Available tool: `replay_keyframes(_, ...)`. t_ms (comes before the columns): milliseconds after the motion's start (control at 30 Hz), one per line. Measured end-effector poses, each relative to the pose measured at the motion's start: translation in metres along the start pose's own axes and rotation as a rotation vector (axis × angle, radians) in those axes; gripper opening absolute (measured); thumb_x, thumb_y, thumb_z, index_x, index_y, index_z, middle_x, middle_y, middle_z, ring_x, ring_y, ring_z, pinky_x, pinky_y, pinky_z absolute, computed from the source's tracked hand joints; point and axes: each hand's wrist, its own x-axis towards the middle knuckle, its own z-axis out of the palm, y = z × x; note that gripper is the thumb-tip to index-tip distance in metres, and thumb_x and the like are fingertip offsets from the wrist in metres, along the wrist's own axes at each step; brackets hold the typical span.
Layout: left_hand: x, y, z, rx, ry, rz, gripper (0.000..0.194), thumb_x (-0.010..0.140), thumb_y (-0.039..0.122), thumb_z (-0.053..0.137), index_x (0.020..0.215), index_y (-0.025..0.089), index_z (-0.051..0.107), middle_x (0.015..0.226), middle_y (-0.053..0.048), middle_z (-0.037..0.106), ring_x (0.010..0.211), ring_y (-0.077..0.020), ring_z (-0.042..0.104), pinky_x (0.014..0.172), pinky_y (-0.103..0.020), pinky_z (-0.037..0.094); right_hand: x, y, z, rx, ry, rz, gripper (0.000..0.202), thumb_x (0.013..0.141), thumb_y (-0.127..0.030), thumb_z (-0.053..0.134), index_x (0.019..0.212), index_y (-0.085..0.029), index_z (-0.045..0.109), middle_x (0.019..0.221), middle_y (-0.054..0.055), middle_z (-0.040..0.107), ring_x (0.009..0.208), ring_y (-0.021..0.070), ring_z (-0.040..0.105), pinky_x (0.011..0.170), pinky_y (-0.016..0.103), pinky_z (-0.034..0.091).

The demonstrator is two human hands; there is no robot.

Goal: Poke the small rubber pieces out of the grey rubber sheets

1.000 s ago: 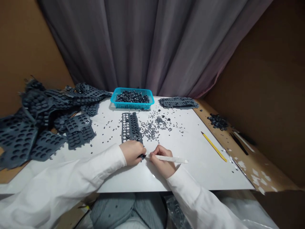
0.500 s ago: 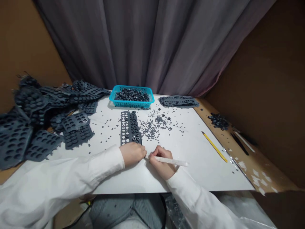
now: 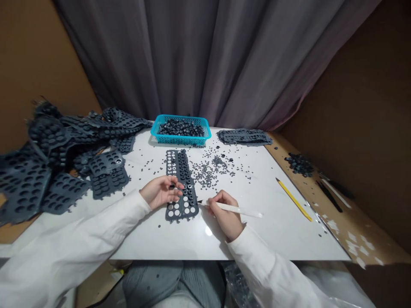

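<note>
Evidently the perforated rubber sheet [image 3: 177,164] lies flat on the bench [image 3: 272,239] near the middle of its front edge, set slightly back, where I judge both hands reach it easily. The left hand [image 3: 158,192] is half curled over the sheet's left side, fingers loosely apart; I see nothing gripped there, and I suspect it hovers close to steady the sheet, though I cannot tell whether its fingertips touch. The right hand [image 3: 226,217] pinches a white pen-like tool [image 3: 247,211] low down near its dark tip, probably for fine control, with that tip just beside the sheet's right edge; contact is too small for me to judge. Along the back edge stands a blue basket [image 3: 181,140] of black pieces, presumably kept there to leave room in front. The stack of rubber strips [image 3: 244,137] by the back right corner and the yellow pencil [image 3: 293,199] beside the right edge seem parked out of the way. A pile of rubber sheets [image 3: 67,137] covers the left edge and is cut off on that side, so I cannot count its layers. The left fingers hide some holes, and the scattered dark discs [image 3: 206,175] are too tiny to make out properly.
</note>
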Motion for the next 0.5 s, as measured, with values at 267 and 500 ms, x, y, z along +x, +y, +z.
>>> replay_keyframes(267, 0.010, -0.008, 0.025, 1.308, -0.244, 0.581, 0.014, 0.064, 0.016, 0.057, 0.078, 0.015, 0.060, 0.069, -0.001, 0.054, 0.064, -0.0141, 0.051, 0.061, -0.025, 0.042, 0.000, 0.002, 0.003, -0.138, -0.043, -0.063, 0.020, 0.074, -0.027, 0.058, 0.059, -0.019, 0.047, 0.050, -0.002, 0.056, 0.048, 0.0113, 0.051, 0.047, 0.021, 0.038)
replay_keyframes(500, 0.021, -0.006, 0.034, 1.884, -0.473, 0.686, 0.009, 0.077, 0.010, 0.056, 0.078, 0.015, 0.063, 0.081, -0.007, 0.062, 0.082, -0.0191, 0.056, 0.069, -0.026, 0.043, -0.001, -0.002, 0.003, -0.239, -0.026, -0.098, 0.018, 0.071, -0.021, 0.057, 0.057, -0.019, 0.047, 0.050, -0.003, 0.054, 0.049, 0.0110, 0.048, 0.049, 0.021, 0.037)
